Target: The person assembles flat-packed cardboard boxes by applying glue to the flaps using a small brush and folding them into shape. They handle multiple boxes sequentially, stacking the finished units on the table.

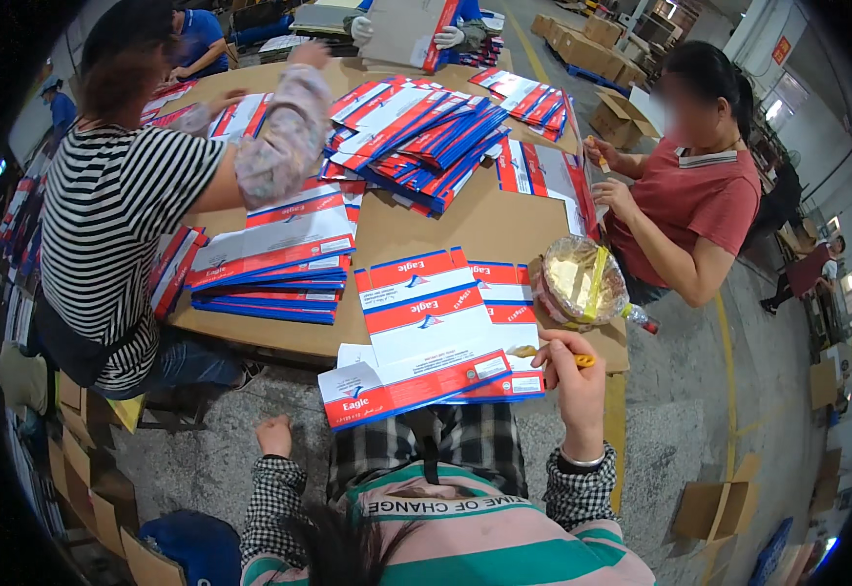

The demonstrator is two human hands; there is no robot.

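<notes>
My right hand (574,376) is closed round a small brush (584,360) with an orange-yellow handle. Its pale bristle end points left, over the right edge of a flat carton sheet (431,322) printed red, white and blue. That sheet lies unfolded at the table's near edge, on top of others, with its near flap sticking out past the edge towards me. My left hand (273,437) hangs below the table edge, fingers curled and holding nothing that shows. Right of the sheets stands a plastic-lined tub (582,278) of pale yellow paste with a yellow strip across it.
Stacks of the same cartons (274,259) and a big heap (416,137) cover much of the brown table (426,223). A person in stripes (123,225) reaches over at left. Another, in red (694,186), holds a brush at right. Gloved hands (448,37) hold a sheet at the far side.
</notes>
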